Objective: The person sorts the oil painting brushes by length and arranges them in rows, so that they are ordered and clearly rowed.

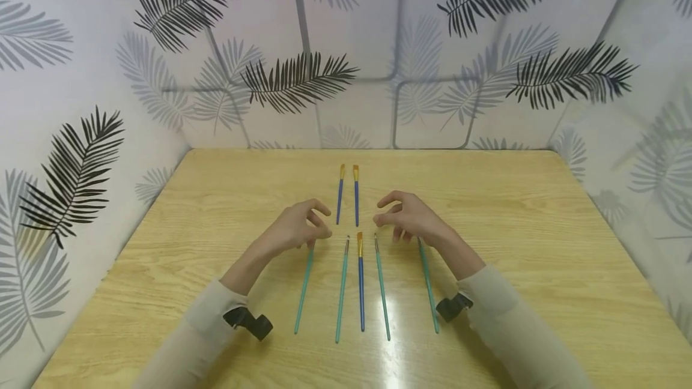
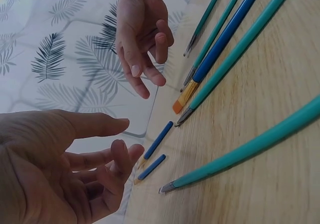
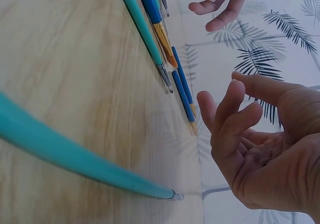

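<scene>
My left hand (image 1: 299,225) hovers above the tip of the leftmost teal paintbrush (image 1: 304,293), its fingers loosely bent and holding nothing. Over the top of the rightmost teal paintbrush (image 1: 428,287) is my right hand (image 1: 413,219), also empty, with relaxed fingers. Between them a blue paintbrush (image 1: 361,293) with a flat orange tip lies flanked by two thin teal paintbrushes (image 1: 342,293) (image 1: 382,293). Farther back, two blue flat paintbrushes (image 1: 339,200) (image 1: 356,200) lie side by side, bristles toward the wall. The wrist views show both hands apart from the brushes.
All the brushes lie on a light wood table (image 1: 216,197). Its back edge meets a wall (image 1: 351,119) with a leaf pattern. Each wrist carries a small black camera (image 1: 251,323) over a pale sleeve (image 1: 200,329).
</scene>
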Available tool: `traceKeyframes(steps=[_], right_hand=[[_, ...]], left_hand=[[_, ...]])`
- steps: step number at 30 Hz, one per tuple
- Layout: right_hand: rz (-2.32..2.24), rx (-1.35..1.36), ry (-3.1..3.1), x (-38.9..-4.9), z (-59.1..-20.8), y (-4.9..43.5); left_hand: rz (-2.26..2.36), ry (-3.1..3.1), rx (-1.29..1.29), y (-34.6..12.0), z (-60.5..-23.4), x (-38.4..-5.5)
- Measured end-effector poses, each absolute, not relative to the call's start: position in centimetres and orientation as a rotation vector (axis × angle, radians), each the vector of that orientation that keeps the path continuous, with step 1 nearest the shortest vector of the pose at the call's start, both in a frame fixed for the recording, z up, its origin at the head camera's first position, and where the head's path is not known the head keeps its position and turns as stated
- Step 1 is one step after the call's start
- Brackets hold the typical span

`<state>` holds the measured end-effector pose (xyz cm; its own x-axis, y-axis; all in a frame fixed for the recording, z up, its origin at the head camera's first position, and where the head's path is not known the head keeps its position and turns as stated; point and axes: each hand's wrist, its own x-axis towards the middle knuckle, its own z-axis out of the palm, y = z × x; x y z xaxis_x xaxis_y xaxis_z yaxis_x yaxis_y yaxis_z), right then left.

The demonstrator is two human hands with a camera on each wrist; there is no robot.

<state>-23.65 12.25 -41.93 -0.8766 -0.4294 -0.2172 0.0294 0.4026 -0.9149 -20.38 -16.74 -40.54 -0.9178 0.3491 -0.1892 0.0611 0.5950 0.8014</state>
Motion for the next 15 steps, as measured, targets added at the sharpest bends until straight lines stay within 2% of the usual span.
traceKeyframes(steps=[15], right_hand=[[-1.445, -0.321, 2.225, -22.3, -41.8, 11.9]], left_hand=[[1.219, 2.485, 0.312, -16.2, -40.7, -19.2]])
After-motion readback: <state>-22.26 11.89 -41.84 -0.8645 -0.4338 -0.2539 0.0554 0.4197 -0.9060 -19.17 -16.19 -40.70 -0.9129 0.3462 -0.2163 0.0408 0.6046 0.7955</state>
